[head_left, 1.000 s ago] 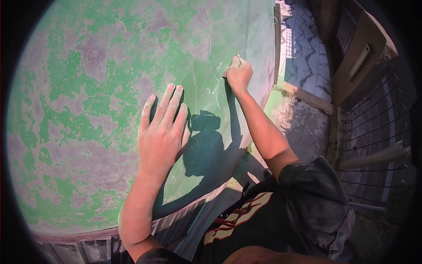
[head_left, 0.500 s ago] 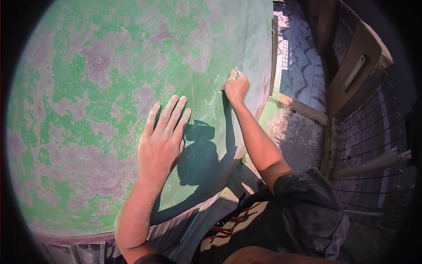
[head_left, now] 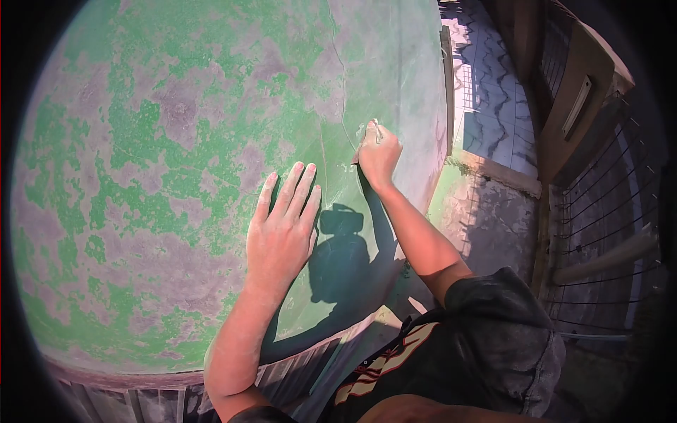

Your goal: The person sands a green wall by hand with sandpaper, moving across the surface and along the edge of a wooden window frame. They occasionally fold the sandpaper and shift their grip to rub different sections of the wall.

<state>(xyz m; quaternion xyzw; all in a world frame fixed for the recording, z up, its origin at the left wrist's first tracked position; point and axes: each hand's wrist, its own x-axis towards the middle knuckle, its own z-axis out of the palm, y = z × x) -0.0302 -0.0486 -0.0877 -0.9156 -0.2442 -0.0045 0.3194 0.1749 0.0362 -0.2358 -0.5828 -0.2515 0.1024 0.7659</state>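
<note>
A wall [head_left: 176,261] with worn, patchy green paint fills the left and middle of the view. My left hand [head_left: 282,229] lies flat on it, fingers stretched out and pale with dust, holding nothing. To the right and a little higher, my right hand [head_left: 379,151] is closed against the green surface beside a thin crack. A small dark edge pokes out at its left side and a pale bit shows near the thumb; the thing in its grip is mostly hidden. Shadows of my head and arm fall between and below my hands.
Beyond the wall's right edge is a tiled floor [head_left: 493,106] with a concrete ledge [head_left: 497,173]. Farther right stand a metal grille [head_left: 599,233] and a brown wall part [head_left: 582,106]. Corrugated sheeting [head_left: 155,402] runs below the green wall's lower edge.
The view has shifted, so the wall and my left hand appear farther right. My right hand sits slightly lower on the wall, still closed. My left hand remains flat.
</note>
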